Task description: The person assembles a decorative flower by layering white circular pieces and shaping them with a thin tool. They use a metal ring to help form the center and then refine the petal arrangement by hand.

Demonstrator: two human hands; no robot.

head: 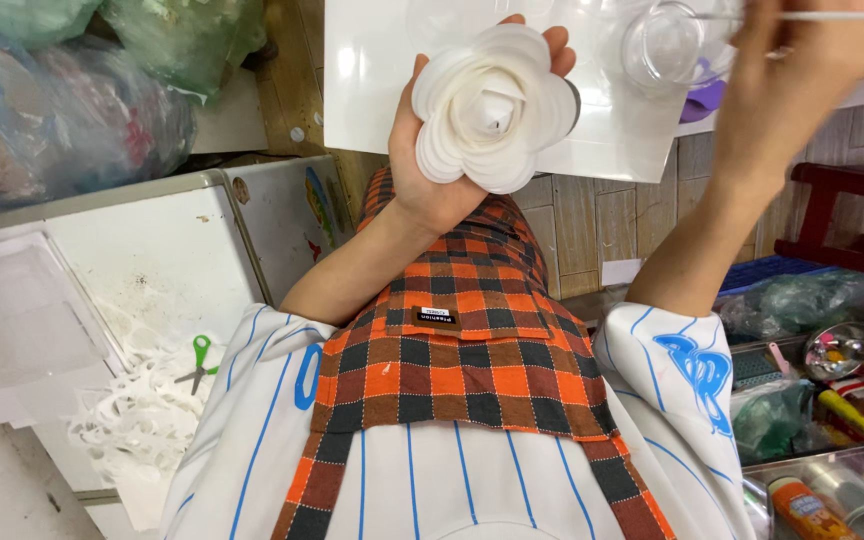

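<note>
My left hand [432,165] holds up a white paper flower [495,105] made of round layered petals, in front of a white board [372,70]. My right hand [792,70] is raised at the upper right and blurred, its fingers closed on a thin white stick [832,16] that runs off to the right. Just left of that hand sits a clear round plastic cup [664,45] with something purple [704,100] beneath it. Below, I see my orange and black plaid apron over a white shirt with blue stripes.
At the left a white table [152,260] carries green-handled scissors [197,362] on a heap of white paper scraps [142,420] and clear plastic sheets [22,320]. Plastic bags [72,110] pile at the upper left. Trays of craft supplies and tape rolls [832,480] sit at the lower right, beside a red stool [852,215].
</note>
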